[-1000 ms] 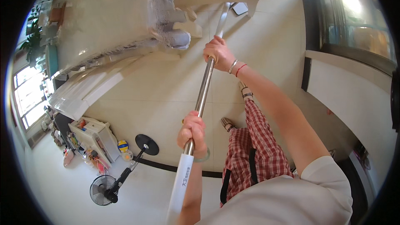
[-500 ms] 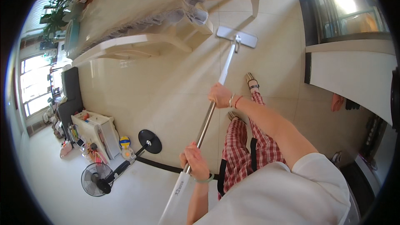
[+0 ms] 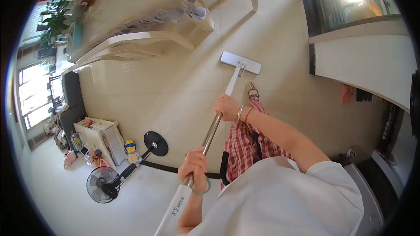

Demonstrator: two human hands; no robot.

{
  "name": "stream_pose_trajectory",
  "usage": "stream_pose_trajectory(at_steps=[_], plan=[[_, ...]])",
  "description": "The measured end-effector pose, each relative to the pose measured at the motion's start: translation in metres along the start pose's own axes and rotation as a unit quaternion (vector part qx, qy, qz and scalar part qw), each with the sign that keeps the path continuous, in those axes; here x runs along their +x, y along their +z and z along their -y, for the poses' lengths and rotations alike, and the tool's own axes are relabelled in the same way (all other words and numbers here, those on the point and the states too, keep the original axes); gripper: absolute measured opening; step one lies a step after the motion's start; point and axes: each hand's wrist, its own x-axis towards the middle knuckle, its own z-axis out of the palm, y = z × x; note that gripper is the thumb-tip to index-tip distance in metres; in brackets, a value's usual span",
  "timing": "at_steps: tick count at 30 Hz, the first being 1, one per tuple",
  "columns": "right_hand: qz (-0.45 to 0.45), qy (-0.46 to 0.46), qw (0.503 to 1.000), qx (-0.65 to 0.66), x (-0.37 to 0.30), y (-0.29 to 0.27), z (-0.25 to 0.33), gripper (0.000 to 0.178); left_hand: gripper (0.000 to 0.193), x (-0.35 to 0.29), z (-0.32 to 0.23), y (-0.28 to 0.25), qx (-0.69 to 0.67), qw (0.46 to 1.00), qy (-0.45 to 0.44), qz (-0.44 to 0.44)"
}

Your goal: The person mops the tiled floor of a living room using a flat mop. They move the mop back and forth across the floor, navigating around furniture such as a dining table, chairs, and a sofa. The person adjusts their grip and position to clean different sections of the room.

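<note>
A flat mop [image 3: 212,130] slants across the middle, with a steel pole, a white lower section and a white grip sleeve. Its rectangular white head [image 3: 251,65] lies flat on the beige tiled floor, just beyond my foot. Farther down the pole is my right hand [image 3: 227,107], fingers wrapped round it where steel meets white. My left hand [image 3: 194,165], with a green bangle at the wrist, is closed round the steel close to the white sleeve.
At the upper left stands a covered table [image 3: 144,0] with a cream chair [image 3: 140,39] beside it. A standing fan [image 3: 103,184], a white drawer cabinet [image 3: 103,137] and a small ball [image 3: 130,146] are at left. A white cabinet [image 3: 358,63] runs along the right.
The mop head has come nearer to me and slightly left across the tiles. Both hands have shifted a little left, still gripping the pole. My feet and view have shifted too.
</note>
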Motion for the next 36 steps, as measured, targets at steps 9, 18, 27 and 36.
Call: stream_pose_trajectory(at_steps=[9, 18, 27, 36], plan=[[-0.063, 0.22, 0.962, -0.148, -0.077, -0.101, -0.096, 0.016, 0.015, 0.055, 0.082, 0.1, -0.143, 0.98, 0.012, 0.139], [-0.067, 0.219, 0.968, -0.098, -0.074, -0.069, -0.129, 0.019, 0.024, 0.066, 0.118, 0.067, -0.124, 0.97, -0.06, 0.203], [-0.148, 0.166, 0.975, -0.003, 0.105, 0.099, 0.012, 0.012, 0.025, 0.093, 0.068, -0.182, 0.008, 0.979, -0.095, 0.182], [0.06, 0.088, 0.982, 0.155, 0.258, 0.175, 0.13, 0.008, 0.03, 0.09, 0.0, -0.273, 0.184, 0.98, -0.069, 0.02]])
